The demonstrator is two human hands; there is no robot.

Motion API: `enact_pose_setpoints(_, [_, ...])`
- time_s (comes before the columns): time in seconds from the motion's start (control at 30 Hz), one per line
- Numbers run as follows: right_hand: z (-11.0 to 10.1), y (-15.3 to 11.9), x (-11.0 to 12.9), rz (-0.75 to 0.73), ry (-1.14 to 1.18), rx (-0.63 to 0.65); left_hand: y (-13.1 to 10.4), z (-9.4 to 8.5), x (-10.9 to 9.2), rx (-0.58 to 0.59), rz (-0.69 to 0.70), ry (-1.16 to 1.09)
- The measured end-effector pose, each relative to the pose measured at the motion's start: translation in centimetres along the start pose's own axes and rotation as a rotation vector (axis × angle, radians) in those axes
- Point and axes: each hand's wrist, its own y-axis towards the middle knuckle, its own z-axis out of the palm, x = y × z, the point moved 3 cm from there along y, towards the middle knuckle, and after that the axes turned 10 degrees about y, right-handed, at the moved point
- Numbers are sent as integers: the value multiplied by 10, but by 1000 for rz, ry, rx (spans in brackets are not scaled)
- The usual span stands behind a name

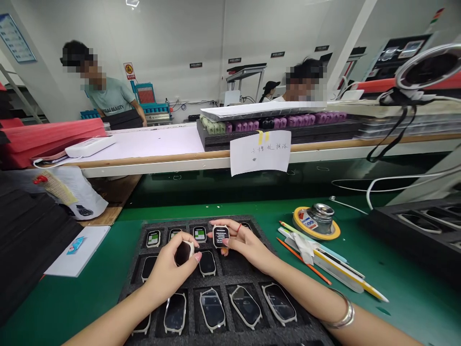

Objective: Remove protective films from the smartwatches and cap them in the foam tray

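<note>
Between the thumb and fingers of my left hand [172,262] is a smartwatch body [183,253] with a dark screen, held over a black foam tray [192,298]. My right hand [245,247] grips another smartwatch body [221,236], its lit screen showing lines of white text. Several strapless watches lie in the tray's cut-out slots. At the back, a watch [199,234] shows a green and white screen. Just right of my left hand, a dark-screened watch [207,263] sits in its slot. The slot below my right hand is partly hidden.
Right of the tray lie an orange pencil [304,261], several pen-like tools and yellow tape [333,231] around a glass bottle [323,218]. A white card [77,251] rests at left. Another foam tray [425,230] stands right. Behind, a raised shelf [162,166] carries stacked trays; people are beyond.
</note>
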Motion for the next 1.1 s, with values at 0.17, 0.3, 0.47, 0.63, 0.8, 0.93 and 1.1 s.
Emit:
enact_pose_setpoints(0.17, [1, 0, 1, -2, -10, -6, -1, 0, -1, 17, 8, 23])
enact_pose_setpoints(0.3, [1, 0, 0, 0, -15, -13, -1, -1, -3, 5, 21, 38])
enact_pose_setpoints(0.47, [1, -5, 3, 8, -32, -10, 1, -3, -2, -10, 25, 42])
enact_pose_setpoints(0.63, [-9, -27, 10, 13, -269, -14, 3, -5, 3, -33, 32, 38])
enact_pose_setpoints(0.8, [-30, -56, 38, -75, -862, -76, 5, -3, 3, -28, 38, 13])
enact_pose_setpoints(0.93, [-40, -68, 58, -17, -1056, 40, 6, -2, 2, -20, 34, -11])
enact_pose_setpoints(1.1, [-16, -52, 66, -111, -1050, 3, 6, -3, 4, -66, 40, -30])
